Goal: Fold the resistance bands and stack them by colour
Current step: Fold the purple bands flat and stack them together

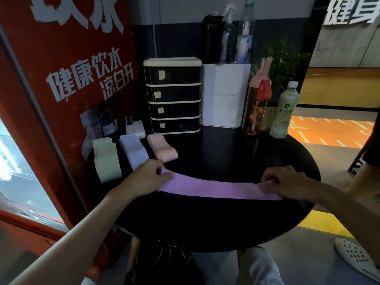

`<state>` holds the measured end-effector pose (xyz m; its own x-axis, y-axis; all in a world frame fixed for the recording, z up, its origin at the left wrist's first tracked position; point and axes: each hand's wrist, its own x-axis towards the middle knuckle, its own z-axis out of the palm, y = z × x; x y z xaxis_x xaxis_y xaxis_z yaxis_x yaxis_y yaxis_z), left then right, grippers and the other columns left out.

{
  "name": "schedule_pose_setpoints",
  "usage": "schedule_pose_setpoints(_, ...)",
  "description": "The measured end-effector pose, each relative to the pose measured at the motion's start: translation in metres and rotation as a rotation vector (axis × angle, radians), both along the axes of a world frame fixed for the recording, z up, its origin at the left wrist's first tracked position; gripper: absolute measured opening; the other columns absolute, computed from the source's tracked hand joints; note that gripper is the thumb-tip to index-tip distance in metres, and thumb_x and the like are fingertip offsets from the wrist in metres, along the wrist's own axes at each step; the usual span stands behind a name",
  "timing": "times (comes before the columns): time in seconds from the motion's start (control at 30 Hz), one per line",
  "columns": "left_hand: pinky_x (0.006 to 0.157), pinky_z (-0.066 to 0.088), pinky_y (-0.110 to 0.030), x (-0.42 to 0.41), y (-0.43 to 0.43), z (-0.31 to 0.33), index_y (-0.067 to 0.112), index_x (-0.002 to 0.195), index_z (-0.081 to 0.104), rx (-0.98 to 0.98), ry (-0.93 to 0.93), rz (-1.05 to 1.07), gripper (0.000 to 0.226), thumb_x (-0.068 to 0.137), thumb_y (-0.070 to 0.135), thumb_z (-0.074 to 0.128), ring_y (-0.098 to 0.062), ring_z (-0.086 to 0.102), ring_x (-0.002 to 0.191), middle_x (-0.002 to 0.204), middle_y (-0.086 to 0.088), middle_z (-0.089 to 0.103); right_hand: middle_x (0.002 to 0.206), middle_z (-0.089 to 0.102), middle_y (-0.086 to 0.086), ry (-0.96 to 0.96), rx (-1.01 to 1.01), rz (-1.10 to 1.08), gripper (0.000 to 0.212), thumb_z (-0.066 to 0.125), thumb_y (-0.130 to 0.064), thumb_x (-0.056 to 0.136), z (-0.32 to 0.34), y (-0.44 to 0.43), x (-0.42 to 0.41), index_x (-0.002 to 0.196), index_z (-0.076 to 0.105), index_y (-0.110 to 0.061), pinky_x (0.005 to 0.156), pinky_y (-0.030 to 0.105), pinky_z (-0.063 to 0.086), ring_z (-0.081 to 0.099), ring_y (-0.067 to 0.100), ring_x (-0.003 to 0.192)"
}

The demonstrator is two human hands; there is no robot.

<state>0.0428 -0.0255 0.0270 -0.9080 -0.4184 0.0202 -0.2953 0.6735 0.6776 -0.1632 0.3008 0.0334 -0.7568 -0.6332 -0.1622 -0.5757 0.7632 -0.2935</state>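
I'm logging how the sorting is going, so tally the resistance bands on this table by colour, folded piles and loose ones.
green pile: 1
pale blue pile: 1
pink pile: 1
purple band, flat, held at its ends by left hand and right hand: 1
Total: 4 colours; the number of bands in each pile cannot be told.

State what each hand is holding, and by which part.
Both hold one purple resistance band, laid flat across the black table: the left hand holds its left end, the right hand pinches its right end.
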Motion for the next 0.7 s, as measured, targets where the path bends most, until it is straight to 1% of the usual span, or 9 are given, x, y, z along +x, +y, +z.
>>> schedule_pose_setpoints(0.1, 0.060, 0.040, -0.034, 0.002, 0.012, 0.025, 0.016, 0.077, 0.060, -0.202, 0.058, -0.054, 0.026, 0.093, 0.037, 0.065, -0.014, 0.054, 0.063, 0.068, -0.002, 0.054, 0.101, 0.052, -0.015, 0.147, 0.141, 0.023, 0.013, 0.060, -0.045, 0.086, 0.014, -0.012, 0.006, 0.094, 0.053, -0.039, 0.097, 0.042, 0.025, 0.033, 0.018, 0.116)
schedule_pose_setpoints(0.17, 0.059, 0.036, -0.032, 0.002, 0.026, 0.048, 0.017, 0.075, 0.057, -0.315, 0.093, -0.143, 0.026, 0.093, 0.033, 0.064, -0.010, 0.047, 0.058, 0.064, 0.001, 0.048, 0.109, 0.054, -0.014, 0.186, 0.025, 0.092, 0.024, 0.065, -0.044, 0.085, 0.023, -0.027, 0.014, 0.105, 0.054, -0.040, 0.100, 0.041, 0.027, 0.037, 0.013, 0.118)
schedule_pose_setpoints(0.23, 0.061, 0.040, -0.034, -0.004, 0.037, 0.073, 0.014, 0.079, 0.062, -0.380, 0.133, -0.221, 0.024, 0.091, 0.034, 0.066, -0.011, 0.050, 0.061, 0.067, 0.001, 0.053, 0.111, 0.062, -0.016, -0.045, -0.371, 0.187, 0.031, 0.073, -0.036, 0.083, 0.038, -0.047, 0.028, 0.111, 0.058, -0.035, 0.096, 0.030, 0.040, 0.053, 0.004, 0.114)
schedule_pose_setpoints(0.27, 0.062, 0.042, -0.034, -0.008, 0.042, 0.084, 0.017, 0.078, 0.061, -0.413, 0.153, -0.244, 0.023, 0.090, 0.035, 0.067, -0.011, 0.052, 0.063, 0.067, 0.002, 0.055, 0.111, 0.066, -0.015, -0.179, -0.537, 0.234, 0.033, 0.074, -0.030, 0.083, 0.048, -0.058, 0.038, 0.112, 0.060, -0.033, 0.089, 0.021, 0.044, 0.059, 0.000, 0.109)
schedule_pose_setpoints(0.3, 0.061, 0.042, -0.034, -0.011, 0.046, 0.096, 0.021, 0.074, 0.059, -0.437, 0.174, -0.263, 0.024, 0.089, 0.037, 0.069, -0.010, 0.052, 0.063, 0.066, 0.004, 0.055, 0.111, 0.068, -0.012, -0.275, -0.634, 0.272, 0.035, 0.074, -0.026, 0.083, 0.058, -0.068, 0.047, 0.115, 0.060, -0.030, 0.084, 0.014, 0.045, 0.062, -0.003, 0.105)
schedule_pose_setpoints(0.37, 0.058, 0.042, -0.036, -0.016, 0.054, 0.116, 0.022, 0.070, 0.058, -0.455, 0.200, -0.298, 0.026, 0.087, 0.038, 0.071, -0.010, 0.051, 0.060, 0.063, 0.004, 0.055, 0.113, 0.070, -0.005, -0.423, -0.723, 0.326, 0.039, 0.073, -0.019, 0.084, 0.073, -0.085, 0.061, 0.121, 0.061, -0.020, 0.086, 0.015, 0.049, 0.064, 0.001, 0.106)
schedule_pose_setpoints(0.47, 0.065, 0.052, -0.042, -0.016, 0.063, 0.136, 0.018, 0.078, 0.068, -0.385, 0.223, -0.318, 0.023, 0.084, 0.039, 0.073, -0.014, 0.062, 0.068, 0.070, 0.000, 0.067, 0.108, 0.073, 0.007, -0.507, -0.813, 0.375, 0.026, 0.070, -0.012, 0.086, 0.087, -0.099, 0.073, 0.112, 0.068, -0.009, 0.094, 0.028, 0.053, 0.068, 0.016, 0.104)
schedule_pose_setpoints(0.53, 0.072, 0.056, -0.045, -0.015, 0.065, 0.142, 0.016, 0.081, 0.071, -0.318, 0.251, -0.306, 0.022, 0.082, 0.038, 0.076, -0.017, 0.066, 0.073, 0.075, -0.001, 0.071, 0.099, 0.074, 0.010, -0.449, -0.843, 0.378, 0.015, 0.070, -0.013, 0.087, 0.091, -0.102, 0.075, 0.100, 0.071, -0.007, 0.090, 0.031, 0.054, 0.069, 0.016, 0.093)
schedule_pose_setpoints(0.7, 0.078, 0.058, -0.046, -0.015, 0.065, 0.137, 0.012, 0.094, 0.074, -0.075, 0.442, -0.211, 0.015, 0.083, 0.021, 0.078, -0.025, 0.070, 0.079, 0.083, -0.007, 0.074, 0.089, 0.075, 0.008, -0.399, -0.951, 0.365, 0.009, 0.067, -0.008, 0.089, 0.101, -0.100, 0.076, 0.097, 0.071, -0.004, 0.075, 0.022, 0.053, 0.069, 0.013, 0.083)
